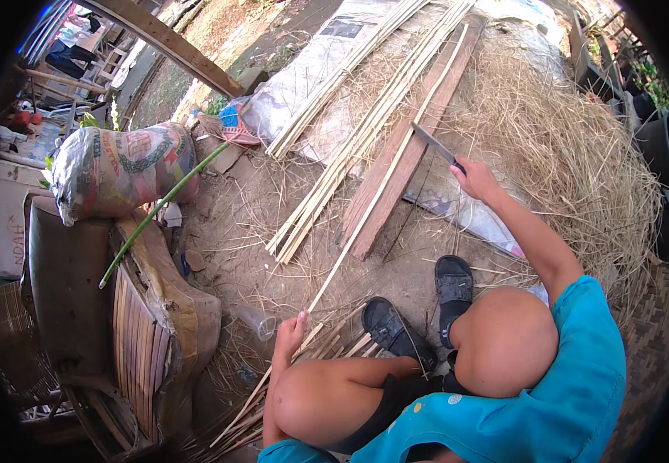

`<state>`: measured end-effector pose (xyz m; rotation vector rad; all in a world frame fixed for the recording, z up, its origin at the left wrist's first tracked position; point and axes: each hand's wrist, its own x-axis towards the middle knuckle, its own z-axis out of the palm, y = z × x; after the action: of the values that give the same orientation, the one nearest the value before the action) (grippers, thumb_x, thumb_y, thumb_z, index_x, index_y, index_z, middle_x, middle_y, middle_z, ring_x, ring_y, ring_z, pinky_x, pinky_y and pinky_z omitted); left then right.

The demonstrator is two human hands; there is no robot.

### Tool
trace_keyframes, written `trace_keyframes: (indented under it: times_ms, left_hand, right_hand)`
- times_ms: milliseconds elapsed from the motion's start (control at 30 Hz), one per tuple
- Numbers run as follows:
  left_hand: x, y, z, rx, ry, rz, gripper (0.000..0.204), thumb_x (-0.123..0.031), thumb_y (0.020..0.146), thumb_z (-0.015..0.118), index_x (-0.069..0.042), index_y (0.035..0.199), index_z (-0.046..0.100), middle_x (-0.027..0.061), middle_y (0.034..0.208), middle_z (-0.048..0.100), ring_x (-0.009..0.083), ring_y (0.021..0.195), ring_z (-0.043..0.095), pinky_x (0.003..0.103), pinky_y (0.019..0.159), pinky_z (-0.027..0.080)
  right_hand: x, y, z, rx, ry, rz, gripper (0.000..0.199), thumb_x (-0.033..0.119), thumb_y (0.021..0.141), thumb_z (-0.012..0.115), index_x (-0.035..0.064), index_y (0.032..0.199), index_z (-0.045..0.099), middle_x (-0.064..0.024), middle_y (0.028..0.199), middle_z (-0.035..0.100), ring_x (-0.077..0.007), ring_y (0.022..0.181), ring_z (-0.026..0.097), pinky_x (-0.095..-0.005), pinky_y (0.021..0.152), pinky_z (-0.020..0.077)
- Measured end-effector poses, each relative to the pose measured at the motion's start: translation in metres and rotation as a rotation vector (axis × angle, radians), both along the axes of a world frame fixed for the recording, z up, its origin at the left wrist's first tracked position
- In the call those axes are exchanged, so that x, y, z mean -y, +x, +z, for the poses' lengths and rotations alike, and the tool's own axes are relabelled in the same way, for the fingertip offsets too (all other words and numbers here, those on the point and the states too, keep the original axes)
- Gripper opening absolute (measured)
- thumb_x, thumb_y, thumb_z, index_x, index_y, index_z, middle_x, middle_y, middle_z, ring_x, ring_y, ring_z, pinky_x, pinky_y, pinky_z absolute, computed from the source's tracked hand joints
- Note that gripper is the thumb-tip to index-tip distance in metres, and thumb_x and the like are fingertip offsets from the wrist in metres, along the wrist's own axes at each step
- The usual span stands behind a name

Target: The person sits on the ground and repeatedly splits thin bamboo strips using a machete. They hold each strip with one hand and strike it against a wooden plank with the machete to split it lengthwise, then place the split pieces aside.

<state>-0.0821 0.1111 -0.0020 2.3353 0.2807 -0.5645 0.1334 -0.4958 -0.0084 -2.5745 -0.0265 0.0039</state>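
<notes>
My right hand is closed round the handle of a knife. Its blade reaches up and left over a long wooden board, and the tip meets a thin pale bamboo strip. This strip runs lengthwise along the board and past its near end. There, by my left knee, my left hand pinches the strip's near end. Left of the board lie bundles of similar pale strips. Beneath and beside my left hand, more split strips are piled on the ground.
A heap of curly shavings covers the right side, partly over a pale sheet. To the left are a stuffed sack, a green stalk and a worn slatted seat. A clear plastic cup lies near my left hand.
</notes>
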Motion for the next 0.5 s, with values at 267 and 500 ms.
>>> trace_keyframes:
  times_ms: [267, 500]
  left_hand:
    - [-0.027, -0.046, -0.001, 0.020, 0.266, 0.020, 0.059, -0.050, 0.101, 0.054, 0.002, 0.076, 0.065, 0.0209, 0.066, 0.063, 0.0380, 0.063, 0.062, 0.050, 0.063, 0.047]
    - [0.112, 0.060, 0.034, 0.247, 0.247, -0.249, 0.040, -0.040, 0.106, 0.048, -0.003, 0.093, 0.058, 0.0260, 0.080, 0.068, 0.0492, 0.081, 0.066, 0.058, 0.069, 0.050]
  right_hand:
    - [0.032, 0.055, 0.013, -0.072, -0.142, -0.230, 0.042, 0.045, 0.104, 0.051, 0.0106, 0.126, 0.061, -0.0246, 0.087, 0.070, -0.0462, 0.085, 0.069, -0.0568, 0.074, 0.0533]
    - [-0.134, -0.079, 0.041, -0.151, -0.073, 0.511, 0.052, 0.050, 0.101, 0.054, 0.0192, 0.143, 0.054, -0.0234, 0.101, 0.070, -0.0451, 0.087, 0.070, -0.0528, 0.082, 0.0571]
